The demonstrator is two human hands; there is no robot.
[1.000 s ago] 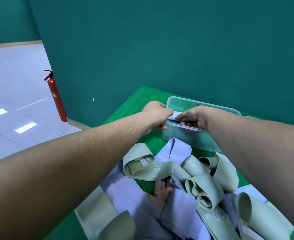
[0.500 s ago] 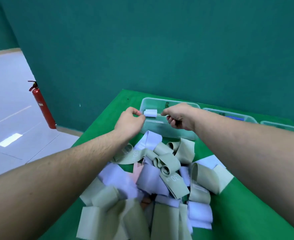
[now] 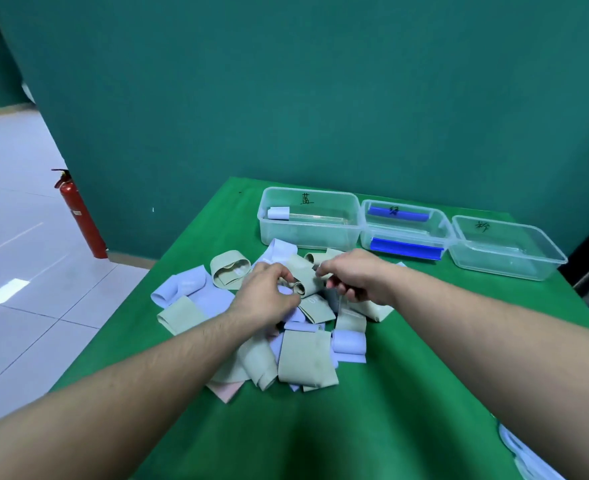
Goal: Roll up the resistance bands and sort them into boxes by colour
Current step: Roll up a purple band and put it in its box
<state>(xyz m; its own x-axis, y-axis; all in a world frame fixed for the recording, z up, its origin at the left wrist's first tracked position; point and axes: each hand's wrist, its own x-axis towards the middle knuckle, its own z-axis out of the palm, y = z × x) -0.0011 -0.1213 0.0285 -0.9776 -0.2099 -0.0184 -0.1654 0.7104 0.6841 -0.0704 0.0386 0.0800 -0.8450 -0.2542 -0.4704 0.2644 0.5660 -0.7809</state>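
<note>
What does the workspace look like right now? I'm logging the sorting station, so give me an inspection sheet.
Surface: green table, bare at the near edge.
Job's things: heap of bands, sage, lilac and a pink one, mostly unrolled; three clear boxes at the back; left box holds one rolled lilac band; middle box with blue clips; right box holds no bands.
Clutter: white item at the right edge, unclear.
Grippers: left hand and right hand pinch a sage band over the heap.
Cables: nothing seen.
Surroundings: teal wall, red fire extinguisher, tiled floor.
</note>
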